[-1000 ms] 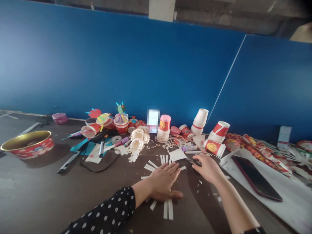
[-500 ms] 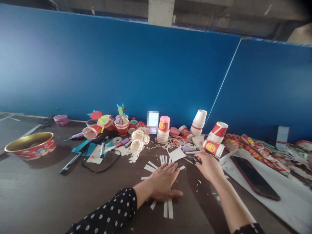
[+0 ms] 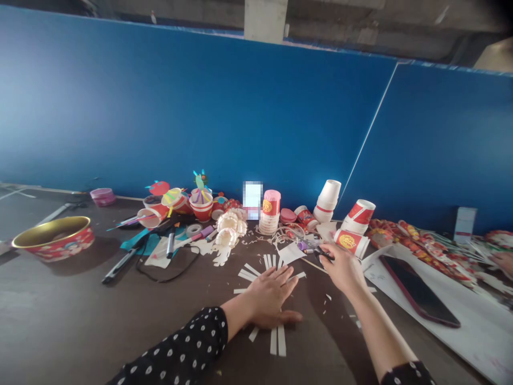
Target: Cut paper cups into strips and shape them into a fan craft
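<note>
While your left hand [image 3: 269, 299] lies open, your right hand [image 3: 341, 268] grips scissors [image 3: 320, 251].
Sliding the left could crease strips [image 3: 281, 340] at its six o'clock.

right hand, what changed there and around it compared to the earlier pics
The right hand has shifted the dark-handled scissors slightly up in the picture. What looks like another person's hand has appeared at the right edge. Nothing was visibly let go. The left hand stayed spread over the white paper strips.
</note>
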{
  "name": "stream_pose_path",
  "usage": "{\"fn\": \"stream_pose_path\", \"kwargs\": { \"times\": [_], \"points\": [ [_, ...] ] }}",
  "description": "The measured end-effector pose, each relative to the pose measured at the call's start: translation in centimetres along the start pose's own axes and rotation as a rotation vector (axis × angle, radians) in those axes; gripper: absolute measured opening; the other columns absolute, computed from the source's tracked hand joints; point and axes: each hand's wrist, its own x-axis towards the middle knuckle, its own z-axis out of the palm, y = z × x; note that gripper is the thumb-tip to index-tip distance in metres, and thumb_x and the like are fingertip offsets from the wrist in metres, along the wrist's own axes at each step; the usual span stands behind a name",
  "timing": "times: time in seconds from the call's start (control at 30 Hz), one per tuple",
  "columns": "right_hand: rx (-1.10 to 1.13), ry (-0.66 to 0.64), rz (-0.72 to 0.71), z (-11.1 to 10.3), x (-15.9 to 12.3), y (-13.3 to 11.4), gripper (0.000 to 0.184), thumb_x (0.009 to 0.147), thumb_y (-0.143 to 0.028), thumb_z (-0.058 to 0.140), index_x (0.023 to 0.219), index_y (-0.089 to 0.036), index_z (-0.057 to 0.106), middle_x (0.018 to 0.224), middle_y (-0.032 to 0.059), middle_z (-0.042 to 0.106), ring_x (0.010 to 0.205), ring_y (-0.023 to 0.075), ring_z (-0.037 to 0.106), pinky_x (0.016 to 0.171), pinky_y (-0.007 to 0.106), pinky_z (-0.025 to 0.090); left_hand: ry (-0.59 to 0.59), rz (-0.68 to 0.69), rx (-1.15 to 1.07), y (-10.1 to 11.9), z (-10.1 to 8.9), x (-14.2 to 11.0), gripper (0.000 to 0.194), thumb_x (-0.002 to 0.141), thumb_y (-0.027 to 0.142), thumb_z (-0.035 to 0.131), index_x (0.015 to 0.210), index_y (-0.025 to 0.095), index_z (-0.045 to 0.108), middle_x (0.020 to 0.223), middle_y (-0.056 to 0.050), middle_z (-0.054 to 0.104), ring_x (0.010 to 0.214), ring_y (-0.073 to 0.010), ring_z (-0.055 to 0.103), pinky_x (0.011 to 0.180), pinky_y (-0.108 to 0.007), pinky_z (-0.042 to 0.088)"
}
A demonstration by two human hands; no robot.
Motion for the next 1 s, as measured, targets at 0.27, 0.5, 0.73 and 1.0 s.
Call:
{"fn": "stream_pose_path", "kwargs": {
  "times": [0.27,0.5,0.73,1.0],
  "points": [
    [0.067,-0.122,-0.173,2.4,0.2,-1.8,0.03,0.077,-0.014,0.049,0.102,-0.02,0.065,0.099,0.0044,0.067,0.095,0.0198,0.058,0.085,0.03,0.044,0.002,-0.002,0.016,-0.2,0.4,0.1,0.084,0.078,0.07,0.026,0.14,0.013,0.02,0.146,-0.015,0.016,0.136,-0.0259,0.01,0.109,-0.044,0.011],
    [0.024,-0.178,-0.207,3.3,0.2,-2.1,0.033,0.082,-0.014,0.045,0.104,-0.02,0.068,0.099,0.0066,0.066,0.095,0.02,0.057,0.086,0.028,0.041,0.039,-0.011,0.0,0.1,0.1,-0.1,0.084,0.077,0.07,0.028,0.14,0.015,0.023,0.146,-0.015,0.018,0.135,-0.0275,0.015,0.108,-0.045,0.014],
    [-0.045,-0.148,-0.139,4.0,0.8,-2.1,0.034,0.084,-0.015,0.041,0.106,-0.017,0.068,0.099,0.01,0.064,0.094,0.0226,0.055,0.084,0.029,0.042,0.032,-0.02,-0.002,0.2,0.1,-0.1,0.084,0.077,0.07,0.028,0.14,0.016,0.021,0.146,-0.014,0.017,0.135,-0.0266,0.014,0.108,-0.044,0.012],
    [-0.057,-0.142,-0.124,4.4,1.4,-2.6,0.036,0.087,-0.015,0.038,0.113,-0.019,0.062,0.104,0.0076,0.064,0.096,0.0194,0.056,0.085,0.027,0.041,0.031,-0.026,0.024,0.0,0.4,-0.1,0.075,0.083,0.064,0.021,0.14,0.015,0.022,0.146,-0.015,0.017,0.135,-0.0257,0.013,0.108,-0.044,0.012]
  ]
}}
